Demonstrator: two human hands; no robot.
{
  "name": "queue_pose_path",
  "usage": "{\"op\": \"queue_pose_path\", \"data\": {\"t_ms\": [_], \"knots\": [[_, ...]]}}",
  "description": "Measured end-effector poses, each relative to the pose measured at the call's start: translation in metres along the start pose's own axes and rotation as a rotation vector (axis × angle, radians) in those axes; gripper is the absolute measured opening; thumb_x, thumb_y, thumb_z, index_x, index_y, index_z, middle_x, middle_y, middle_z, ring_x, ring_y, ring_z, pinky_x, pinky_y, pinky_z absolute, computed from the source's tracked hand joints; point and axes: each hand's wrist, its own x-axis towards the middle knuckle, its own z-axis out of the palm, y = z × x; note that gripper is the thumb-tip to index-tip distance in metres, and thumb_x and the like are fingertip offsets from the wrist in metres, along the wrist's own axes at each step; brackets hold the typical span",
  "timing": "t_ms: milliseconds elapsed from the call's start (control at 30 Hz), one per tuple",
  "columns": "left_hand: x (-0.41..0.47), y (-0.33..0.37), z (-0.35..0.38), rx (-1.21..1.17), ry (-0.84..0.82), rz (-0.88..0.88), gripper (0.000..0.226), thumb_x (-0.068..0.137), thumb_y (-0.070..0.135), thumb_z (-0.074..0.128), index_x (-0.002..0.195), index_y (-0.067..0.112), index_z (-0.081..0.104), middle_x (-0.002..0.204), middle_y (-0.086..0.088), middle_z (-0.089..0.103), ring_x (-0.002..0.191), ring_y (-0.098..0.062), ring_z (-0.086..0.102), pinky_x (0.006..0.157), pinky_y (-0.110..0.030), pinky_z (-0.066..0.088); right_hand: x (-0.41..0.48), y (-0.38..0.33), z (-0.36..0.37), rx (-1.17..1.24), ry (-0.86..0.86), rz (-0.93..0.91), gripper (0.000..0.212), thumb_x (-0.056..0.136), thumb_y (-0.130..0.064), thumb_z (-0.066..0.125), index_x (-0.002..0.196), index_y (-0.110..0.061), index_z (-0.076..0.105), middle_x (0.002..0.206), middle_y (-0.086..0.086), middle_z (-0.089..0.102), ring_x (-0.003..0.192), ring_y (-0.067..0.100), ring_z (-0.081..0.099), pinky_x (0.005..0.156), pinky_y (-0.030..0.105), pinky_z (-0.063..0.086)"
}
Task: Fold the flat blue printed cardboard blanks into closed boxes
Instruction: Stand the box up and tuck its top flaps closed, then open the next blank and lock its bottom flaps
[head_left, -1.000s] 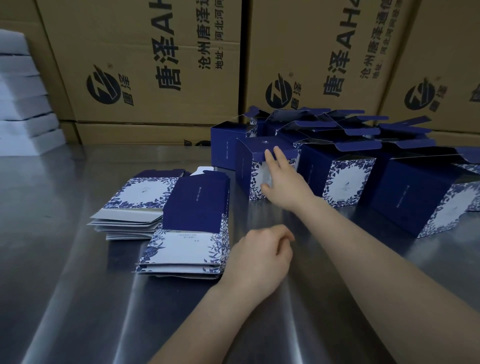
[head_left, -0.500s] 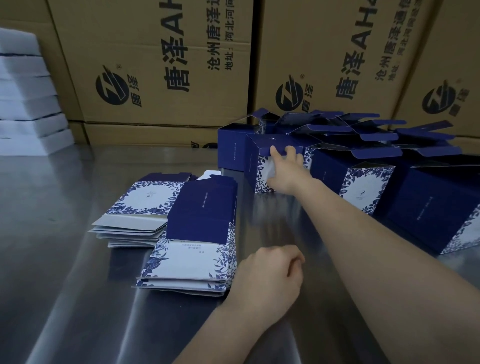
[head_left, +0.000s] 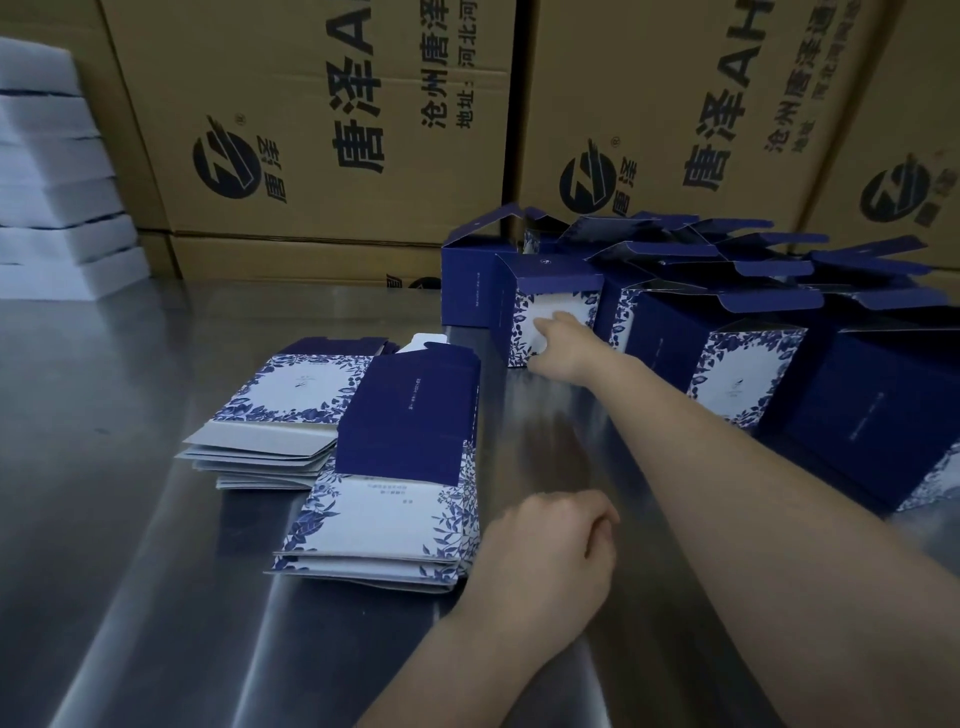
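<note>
Blue printed cardboard blanks (head_left: 400, 415) are still unfolded in two lots on the steel table (head_left: 130, 519). The near stack (head_left: 384, 525) lies just beside my left hand (head_left: 545, 566). The far stack (head_left: 291, 395) sits close against it, to the left and further back. Each is several blanks deep; I cannot count them.

Done, as far as can be seen: one closed box (head_left: 545, 270) stands at the front left of the made-up group with its lid flap down. My right hand (head_left: 563, 345) is stretched out to it. The fingers (head_left: 545, 325) are laid against the white leaf-bordered front panel, not wrapped round anything. I judge this box is being set in place among the others.

Part done: the open-topped boxes (head_left: 737, 374) to the right and behind are standing as boxes, but their top flaps are up or splayed. Whether their bottoms are locked cannot be seen. Those at the rear overlap, so I give no number.

My left hand rests on the table with the fingers curled in toward the palm and the thumb against them. Nothing shows in its grasp.

Outstanding: the standing boxes need their lids tucked, and both stacks have yet to be folded. My assessment is that the job is well under way but not near completion.

Behind the work stand brown cartons (head_left: 322, 130), and white foam slabs (head_left: 52, 182) are piled at far left.
</note>
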Motion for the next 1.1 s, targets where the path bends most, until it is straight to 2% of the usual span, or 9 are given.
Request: {"op": "queue_pose_path", "data": {"t_ms": [133,233,367,467,533,667,767,900,1100], "knots": [[0.000,0.003,-0.003,-0.015,0.043,0.035,0.021,0.097,0.026,0.046,0.109,0.029,0.063,0.102,0.009,0.066,0.092,-0.016,0.060,0.079,-0.036,0.050,-0.027,0.000,0.007,0.231,0.070,-0.044,0.058,0.093,-0.017,0.053,0.149,-0.015,0.036,0.153,0.008,0.038,0.136,0.026,0.041,0.108,0.032,0.036],[0.001,0.006,-0.008,0.007,0.142,0.106,0.021,0.096,0.023,0.047,0.106,0.027,0.065,0.102,0.007,0.068,0.095,-0.017,0.061,0.081,-0.040,0.049,-0.055,-0.001,0.019,0.388,0.154,-0.041,0.043,0.091,-0.015,0.055,0.134,-0.017,0.056,0.133,0.004,0.060,0.122,0.020,0.055,0.098,0.022,0.038],[0.003,0.007,-0.018,0.027,0.354,0.147,0.027,0.088,0.021,0.046,0.099,0.016,0.071,0.094,-0.002,0.072,0.090,-0.026,0.064,0.078,-0.043,0.051,-0.095,0.003,0.032,0.550,0.198,-0.015,0.028,0.090,-0.011,0.055,0.112,-0.016,0.071,0.110,-0.001,0.071,0.105,0.013,0.063,0.094,0.020,0.044],[0.003,0.008,-0.024,0.079,0.453,0.121,0.026,0.084,0.015,0.050,0.095,0.011,0.073,0.094,-0.005,0.072,0.087,-0.030,0.064,0.079,-0.044,0.051,-0.121,0.007,0.038,0.681,0.239,0.018,0.021,0.087,-0.007,0.058,0.083,-0.020,0.073,0.070,-0.012,0.069,0.069,-0.002,0.061,0.061,0.008,0.045],[0.005,0.006,-0.029,0.113,0.494,0.080,0.025,0.082,0.014,0.051,0.094,0.010,0.073,0.098,-0.005,0.072,0.091,-0.032,0.064,0.083,-0.045,0.049,-0.135,0.005,0.041,0.774,0.224,0.074,0.026,0.089,-0.004,0.055,0.075,-0.020,0.070,0.047,-0.013,0.060,0.043,-0.004,0.052,0.043,0.011,0.041],[0.009,0.000,-0.043,0.104,0.522,-0.132,0.027,0.086,0.014,0.058,0.109,0.016,0.071,0.119,-0.003,0.067,0.109,-0.031,0.058,0.096,-0.044,0.043,-0.153,-0.003,0.042,0.876,0.126,0.127,0.026,0.089,-0.007,0.052,0.075,-0.021,0.068,0.053,-0.004,0.062,0.037,0.010,0.048,0.034,0.017,0.033],[0.011,-0.010,-0.052,0.189,0.453,-0.296,0.039,0.087,0.026,0.059,0.126,0.022,0.061,0.139,-0.003,0.054,0.130,-0.030,0.045,0.108,-0.048,0.033,-0.161,-0.005,0.047,0.896,0.065,0.131,0.025,0.087,-0.010,0.051,0.074,-0.022,0.068,0.057,-0.003,0.064,0.040,0.012,0.048,0.036,0.018,0.034],[0.014,-0.027,-0.053,0.380,0.144,-0.487,0.055,0.094,0.044,0.050,0.144,0.027,0.036,0.163,-0.008,0.015,0.151,-0.033,0.002,0.116,-0.060,0.009,-0.166,0.002,0.053,0.821,0.065,0.085,0.027,0.088,-0.008,0.050,0.077,-0.026,0.067,0.059,-0.002,0.065,0.042,0.008,0.049,0.039,0.019,0.040],[0.015,-0.036,-0.050,0.393,-0.064,-0.634,0.052,0.098,0.046,0.040,0.147,0.030,0.029,0.164,-0.006,0.013,0.151,-0.035,0.002,0.113,-0.065,0.014,-0.165,0.012,0.052,0.852,0.005,0.010,0.031,0.089,-0.001,0.048,0.078,-0.021,0.068,0.056,-0.003,0.062,0.042,0.008,0.050,0.040,0.020,0.041]]}}
